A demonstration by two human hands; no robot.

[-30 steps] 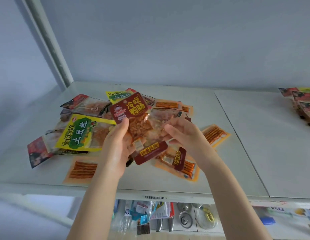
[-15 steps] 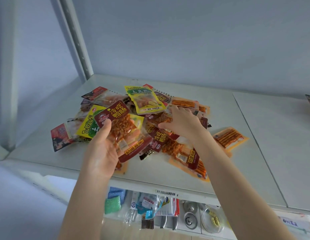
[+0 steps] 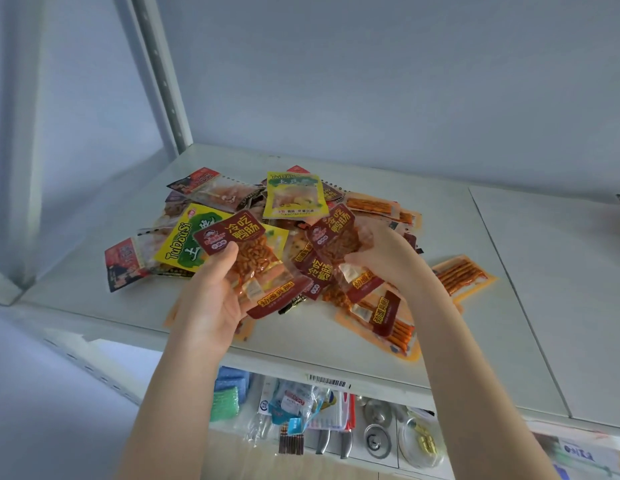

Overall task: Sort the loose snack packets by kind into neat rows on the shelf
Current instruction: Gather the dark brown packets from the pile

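The right hand (image 3: 381, 258), which half a second ago lay flat on the pile (image 3: 301, 237), has now closed on a second duck packet (image 3: 339, 233) and is lifting it at the pile's 3 o'clock side. The left hand (image 3: 215, 292) keeps its pinch on the first duck packet (image 3: 256, 268), raised over the pile's 7 o'clock edge. Matching labels suggest one kind is being gathered; no row exists yet. Around them, yellow packets (image 3: 296, 195) lie at 12 and 9 o'clock, an orange stick packet (image 3: 462, 275) at 3 o'clock on the shelf (image 3: 440, 341).
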